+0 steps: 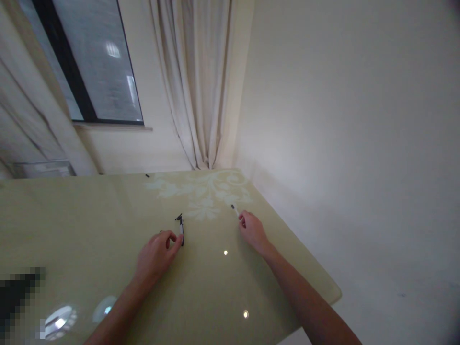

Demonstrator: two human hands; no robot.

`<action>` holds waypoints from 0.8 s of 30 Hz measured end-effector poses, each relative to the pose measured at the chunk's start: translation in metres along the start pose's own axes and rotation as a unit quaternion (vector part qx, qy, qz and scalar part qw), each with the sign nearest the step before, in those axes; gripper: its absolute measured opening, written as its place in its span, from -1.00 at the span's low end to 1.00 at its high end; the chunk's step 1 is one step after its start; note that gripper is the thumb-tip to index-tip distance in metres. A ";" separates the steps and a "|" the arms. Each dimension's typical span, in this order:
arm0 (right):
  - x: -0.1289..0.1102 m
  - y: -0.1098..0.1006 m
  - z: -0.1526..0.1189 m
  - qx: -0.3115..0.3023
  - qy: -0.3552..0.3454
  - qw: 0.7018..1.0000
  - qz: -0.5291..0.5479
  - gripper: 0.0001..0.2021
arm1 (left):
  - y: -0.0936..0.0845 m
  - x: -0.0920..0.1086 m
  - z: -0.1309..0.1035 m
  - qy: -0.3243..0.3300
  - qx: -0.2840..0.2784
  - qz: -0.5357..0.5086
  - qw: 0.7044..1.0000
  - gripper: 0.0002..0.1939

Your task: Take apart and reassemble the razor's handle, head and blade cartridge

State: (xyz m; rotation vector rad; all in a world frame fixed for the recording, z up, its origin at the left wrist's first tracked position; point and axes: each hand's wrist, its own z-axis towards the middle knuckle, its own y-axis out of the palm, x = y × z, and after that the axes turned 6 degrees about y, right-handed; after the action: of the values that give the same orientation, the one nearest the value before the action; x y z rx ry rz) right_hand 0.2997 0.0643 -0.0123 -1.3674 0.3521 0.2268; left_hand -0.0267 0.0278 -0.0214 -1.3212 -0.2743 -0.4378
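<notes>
left hand [156, 254] is over the glossy table [212, 292], fingers curled in with the thumb reaching toward them. right by the thumb tip is a razor-shaped tool [181, 232], black with a greyish section on the handle. it lies on the right side of that hand, its t-shaped head pointing away toward the far edge and the lower handle beside the thumb. looks like the thumb is touching it, but i can't tell if it's actually gripped.

right hand [253, 232] is mostly closed, fingertips pinching the near end of a thin white stick [235, 211] with a dark tip. the stick pokes out past the fingers, up and to the left, dark end furthest from the hand. too small to say what it is exactly. the two hands are well apart, with bare tabletop between them.

as for brands, labels or writing: nothing i can read on either item, they're just too tiny here.

other stuff: a small black piece [147, 176] near the far edge of the table, pale floral pattern on the far right part of the top, beige curtains [201, 86] and a dark-framed window [97, 62] behind, plain wall [341, 120] on the right. bottom left has a pixelated dark patch, can't make it out.
</notes>
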 end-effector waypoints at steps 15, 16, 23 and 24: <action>-0.132 0.052 -0.017 -0.088 -0.127 0.988 0.007 -0.70 | 0.008 0.023 -0.009 0.038 -0.075 0.107 0.991 -0.63; -0.132 0.053 -0.018 -0.088 -0.125 0.988 0.003 -0.71 | 0.008 0.023 -0.009 0.040 -0.075 0.106 0.991 -0.63; -0.120 0.054 -0.018 -0.059 -0.125 0.990 0.038 -0.81 | 0.003 0.028 -0.009 0.043 -0.082 0.102 0.991 -0.63; -0.115 0.051 -0.017 -0.058 -0.132 0.988 0.052 -0.81 | 0.002 0.028 -0.009 0.040 -0.086 0.103 0.990 -0.63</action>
State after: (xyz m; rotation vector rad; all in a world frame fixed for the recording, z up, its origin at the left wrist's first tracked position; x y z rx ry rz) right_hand 0.1725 0.0626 -0.0189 -1.4141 0.1919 0.5162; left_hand -0.0014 0.0152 -0.0131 -1.4796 -0.0318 -0.3441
